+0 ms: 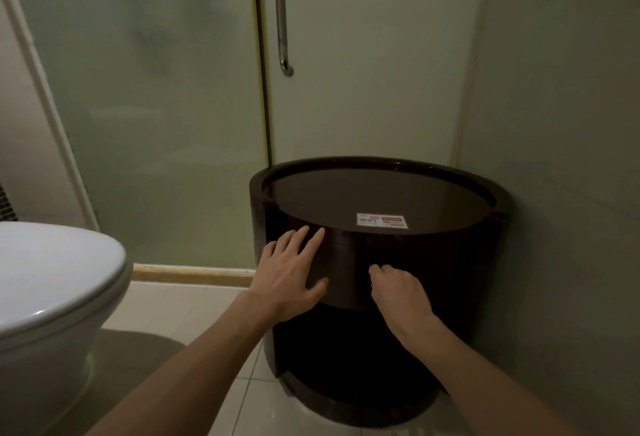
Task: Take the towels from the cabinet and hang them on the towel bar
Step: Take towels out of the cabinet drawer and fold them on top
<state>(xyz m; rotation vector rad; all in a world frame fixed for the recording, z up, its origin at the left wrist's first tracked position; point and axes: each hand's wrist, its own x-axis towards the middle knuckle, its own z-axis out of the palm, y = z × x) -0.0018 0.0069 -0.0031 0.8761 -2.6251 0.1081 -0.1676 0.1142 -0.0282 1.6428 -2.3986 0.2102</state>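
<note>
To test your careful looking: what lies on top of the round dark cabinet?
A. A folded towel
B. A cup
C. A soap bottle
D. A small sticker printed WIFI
D: a small white sticker printed WIFI lies flat near the front edge of the top of the cabinet.

My left hand [291, 273] and right hand [398, 292] are bare, with slim fingers; my left forearm [194, 363] and right forearm [485, 376] are bare too, unsleeved to the view's lower edge.
</note>
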